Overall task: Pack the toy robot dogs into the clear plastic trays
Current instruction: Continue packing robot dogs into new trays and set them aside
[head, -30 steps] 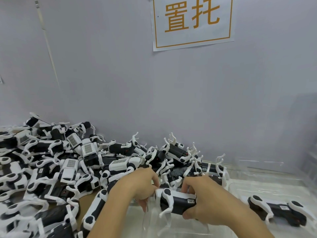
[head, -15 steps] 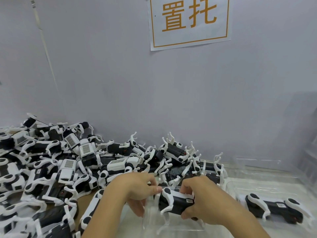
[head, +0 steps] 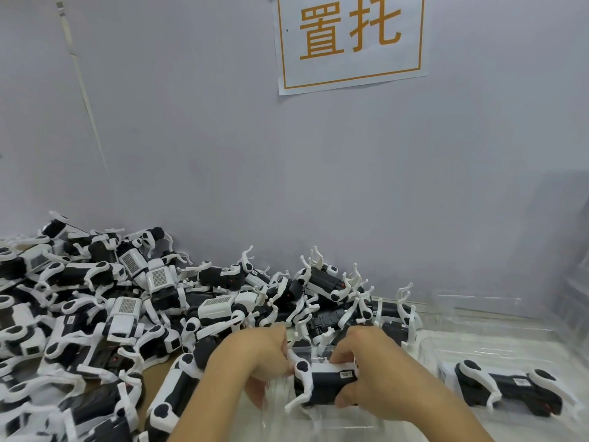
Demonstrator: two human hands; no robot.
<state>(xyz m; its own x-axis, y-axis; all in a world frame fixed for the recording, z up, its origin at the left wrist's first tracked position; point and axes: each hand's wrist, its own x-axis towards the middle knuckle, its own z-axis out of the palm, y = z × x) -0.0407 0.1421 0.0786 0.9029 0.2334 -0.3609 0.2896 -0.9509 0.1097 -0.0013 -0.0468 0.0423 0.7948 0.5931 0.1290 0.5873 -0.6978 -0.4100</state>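
A pale grey wall [head: 318, 173] fills the far side, with a white paper sign [head: 350, 39] bearing orange characters in an orange border taped high on it. Against its foot, from the left to the middle, lies a tangled heap of toy robot dogs [head: 127, 307] (glossy black-and-white plastic, thin white legs jutting up), crowding right up to both hands. To the right, a clear plastic tray [head: 497, 349], shiny and thin-walled, holds a packed robot dog [head: 510, 390] lying on its side. Near the middle, the right hand [head: 373, 381] curls round the rear of the held robot dog [head: 322, 384], over another clear tray [head: 280, 409]; the left hand [head: 264, 355] pinches its white front leg. Compared with half a second ago, the dog sits much as it did, both hands gripping as before.
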